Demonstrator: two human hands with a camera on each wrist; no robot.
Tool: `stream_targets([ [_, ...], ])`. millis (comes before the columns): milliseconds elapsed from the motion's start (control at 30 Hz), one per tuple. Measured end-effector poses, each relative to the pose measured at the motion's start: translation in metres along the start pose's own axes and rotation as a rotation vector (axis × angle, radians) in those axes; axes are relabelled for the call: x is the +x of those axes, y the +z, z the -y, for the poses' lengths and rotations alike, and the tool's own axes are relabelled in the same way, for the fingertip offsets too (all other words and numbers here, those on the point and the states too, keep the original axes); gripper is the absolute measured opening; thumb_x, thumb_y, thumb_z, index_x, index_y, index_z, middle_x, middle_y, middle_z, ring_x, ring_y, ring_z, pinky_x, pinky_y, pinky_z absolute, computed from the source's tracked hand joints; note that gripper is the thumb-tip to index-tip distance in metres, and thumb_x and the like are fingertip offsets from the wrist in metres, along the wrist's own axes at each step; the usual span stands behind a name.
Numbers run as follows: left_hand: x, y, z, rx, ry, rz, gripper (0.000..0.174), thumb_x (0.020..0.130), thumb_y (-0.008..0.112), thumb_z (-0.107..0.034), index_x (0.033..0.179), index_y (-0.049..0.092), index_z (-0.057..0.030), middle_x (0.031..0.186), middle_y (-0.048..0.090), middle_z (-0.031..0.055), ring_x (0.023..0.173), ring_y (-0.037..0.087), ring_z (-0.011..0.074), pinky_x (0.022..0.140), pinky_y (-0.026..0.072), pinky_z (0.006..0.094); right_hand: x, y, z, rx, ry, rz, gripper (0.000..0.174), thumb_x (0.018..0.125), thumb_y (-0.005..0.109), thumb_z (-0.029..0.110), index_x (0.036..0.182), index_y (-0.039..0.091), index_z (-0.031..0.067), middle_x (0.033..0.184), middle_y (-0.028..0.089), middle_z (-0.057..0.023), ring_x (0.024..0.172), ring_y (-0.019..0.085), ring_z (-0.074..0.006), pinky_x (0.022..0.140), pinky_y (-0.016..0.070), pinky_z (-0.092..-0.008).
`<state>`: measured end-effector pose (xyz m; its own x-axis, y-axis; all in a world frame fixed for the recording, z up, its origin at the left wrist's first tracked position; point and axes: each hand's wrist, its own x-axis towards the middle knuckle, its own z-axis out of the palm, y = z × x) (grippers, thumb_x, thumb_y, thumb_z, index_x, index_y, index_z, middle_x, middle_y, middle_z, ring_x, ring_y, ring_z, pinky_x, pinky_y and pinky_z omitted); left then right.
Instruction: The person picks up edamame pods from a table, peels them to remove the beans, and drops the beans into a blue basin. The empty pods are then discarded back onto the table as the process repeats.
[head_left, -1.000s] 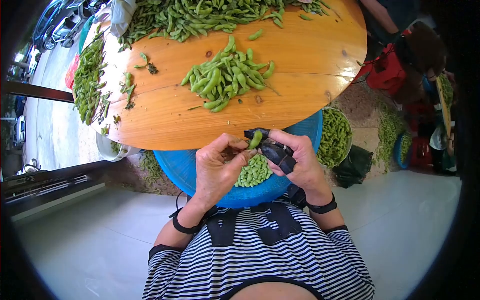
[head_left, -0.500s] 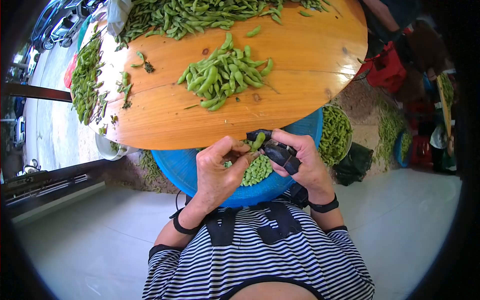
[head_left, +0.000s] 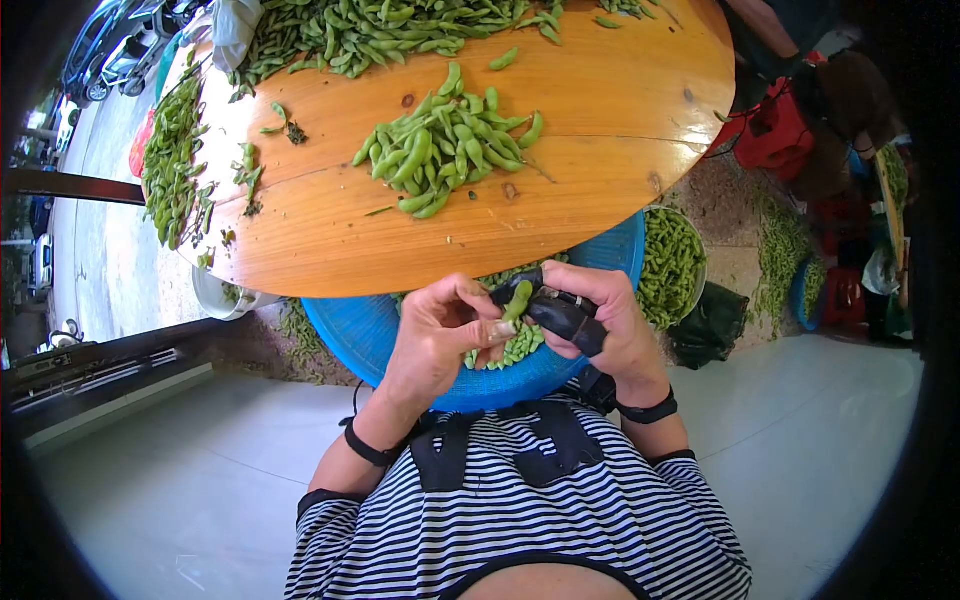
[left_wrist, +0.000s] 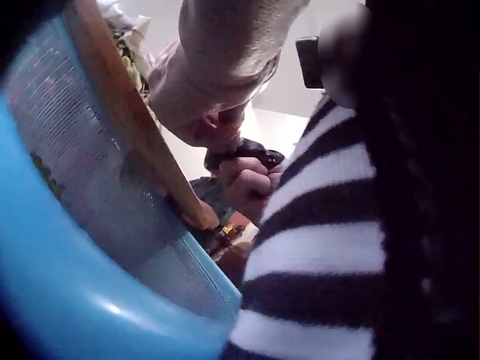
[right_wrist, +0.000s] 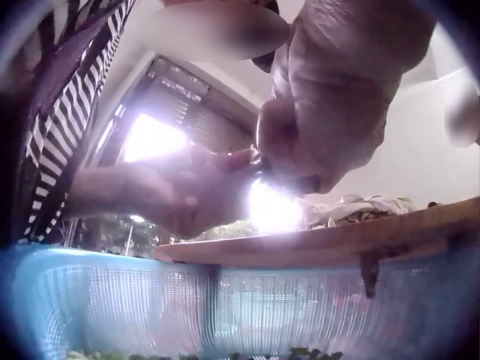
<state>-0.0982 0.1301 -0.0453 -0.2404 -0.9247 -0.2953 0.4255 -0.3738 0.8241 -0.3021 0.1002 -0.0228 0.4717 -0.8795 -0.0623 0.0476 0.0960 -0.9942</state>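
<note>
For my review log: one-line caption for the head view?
Left hand pinches an edamame pod at the dark tool gripped by the right hand, above a blue basket.

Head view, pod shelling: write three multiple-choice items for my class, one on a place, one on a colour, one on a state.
1. The small loose pile of pods lies:
A on the round wooden table
B in a bucket
C on the person's lap

2. The basket holding the shelled beans is:
A red
B white
C blue

3. The right hand is:
A flat on the table
B gripping a dark tool
C hanging idle

Answers:
1 A, the pile rests on bare wood beyond the hands.
2 C, its mesh wall is blue.
3 B, its fingers curl round the tool while the left hand pinches a soybean pod.
</note>
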Motion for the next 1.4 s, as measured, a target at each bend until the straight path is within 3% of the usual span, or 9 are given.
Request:
stream_targets([
  [133, 0.002, 0.002, 0.012, -0.640, -0.224, 0.260, 0.020, 0.080, 0.075, 0.000, 0.085, 0.056, -0.0041, 0.083, 0.066, 0.0147, 0.051, 0.060, 0.0180, 0.040, 0.0395, 0.0252, -0.005, 0.002, 0.001, 0.650, 0.266, 0.076, 0.015, 0.084, 0.060, -0.002, 0.098, 0.063, -0.0054, 0.061, 0.048, 0.0021, 0.050, 0.040, -0.0030, 0.044, 0.0284, -0.0193],
  [200, 0.007, 0.000, 0.009, -0.619, -0.206, 0.326, 0.020, 0.082, 0.073, -0.001, 0.088, 0.055, -0.0042, 0.082, 0.066, 0.0125, 0.055, 0.061, 0.0167, 0.044, 0.0436, 0.0252, -0.006, 0.000, 0.005, 0.494, 0.256, 0.035, 0.016, 0.083, 0.061, -0.002, 0.099, 0.063, -0.0047, 0.063, 0.049, 0.0010, 0.052, 0.042, -0.0045, 0.046, 0.0311, -0.0210],
  [267, 0.010, 0.005, 0.004, -0.175, -0.086, 0.126, 0.018, 0.084, 0.073, -0.002, 0.089, 0.055, -0.0041, 0.082, 0.065, 0.0097, 0.061, 0.061, 0.0136, 0.051, 0.0481, 0.0251, -0.006, -0.002, 0.004, 0.339, 0.244, -0.012, 0.017, 0.082, 0.061, -0.002, 0.099, 0.063, -0.0039, 0.065, 0.051, -0.0001, 0.054, 0.044, -0.0060, 0.047, 0.0337, -0.0227],
  [333, 0.010, 0.012, -0.002, 0.013, -0.060, 0.090, 0.019, 0.084, 0.073, -0.005, 0.093, 0.057, -0.0022, 0.083, 0.066, 0.0088, 0.065, 0.062, 0.0128, 0.055, 0.0490, 0.0245, -0.005, 0.001, -0.003, -0.342, -0.145, -0.070, 0.022, 0.077, 0.063, -0.002, 0.099, 0.062, -0.0017, 0.070, 0.053, -0.0065, 0.058, 0.050, -0.0158, 0.053, 0.0397, -0.0284],
  [400, 0.009, 0.017, -0.005, 0.387, 0.001, 0.006, 0.023, 0.085, 0.074, -0.009, 0.099, 0.060, 0.0017, 0.085, 0.068, 0.0071, 0.071, 0.064, 0.0111, 0.064, 0.0510, 0.0233, -0.007, 0.007, 0.006, -0.445, -0.136, -0.033, 0.024, 0.070, 0.063, -0.003, 0.094, 0.061, -0.0013, 0.075, 0.054, -0.0151, 0.065, 0.054, -0.0341, 0.058, 0.0427, -0.0361],
  [767, 0.005, 0.023, -0.019, 1.053, 0.258, 0.137, 0.022, 0.095, 0.059, -0.009, 0.112, 0.059, 0.0045, 0.071, 0.065, 0.0101, 0.062, 0.062, 0.0154, 0.058, 0.0480, 0.0292, -0.008, -0.011, -0.006, -0.391, -0.154, -0.006, 0.025, 0.066, 0.062, -0.006, 0.091, 0.061, -0.0026, 0.073, 0.052, -0.0155, 0.063, 0.053, -0.0335, 0.057, 0.0418, -0.0350],
  [933, 0.007, 0.020, -0.006, 0.416, -0.078, 0.089, 0.030, 0.098, 0.042, -0.004, 0.123, 0.056, 0.0029, 0.078, 0.063, 0.0057, 0.061, 0.056, 0.0120, 0.057, 0.0463, 0.0248, -0.013, 0.014, -0.004, -0.613, -0.159, -0.175, 0.033, 0.065, 0.065, -0.006, 0.098, 0.059, -0.0024, 0.077, 0.051, -0.0151, 0.068, 0.056, -0.0346, 0.060, 0.0457, -0.0376],
  [1133, 0.008, 0.036, 0.004, -0.141, -0.209, -0.077, 0.034, 0.095, 0.039, -0.009, 0.124, 0.054, 0.0006, 0.102, 0.061, 0.0062, 0.089, 0.059, 0.0130, 0.079, 0.0489, 0.0281, -0.016, 0.042, -0.012, -0.769, -0.260, -0.384, 0.043, 0.065, 0.068, -0.009, 0.106, 0.056, -0.0018, 0.088, 0.048, -0.0161, 0.074, 0.056, -0.0360, 0.063, 0.0467, -0.0412],
  [1400, 0.006, 0.041, 0.007, -0.439, -0.186, -0.126, 0.027, 0.096, 0.041, -0.007, 0.116, 0.058, 0.0004, 0.098, 0.062, 0.0055, 0.083, 0.055, 0.0112, 0.078, 0.0454, 0.0268, -0.012, 0.040, -0.013, -0.797, -0.383, -0.312, 0.048, 0.063, 0.068, -0.006, 0.109, 0.057, -0.0018, 0.094, 0.054, -0.0166, 0.077, 0.061, -0.0344, 0.059, 0.0516, -0.0354],
])
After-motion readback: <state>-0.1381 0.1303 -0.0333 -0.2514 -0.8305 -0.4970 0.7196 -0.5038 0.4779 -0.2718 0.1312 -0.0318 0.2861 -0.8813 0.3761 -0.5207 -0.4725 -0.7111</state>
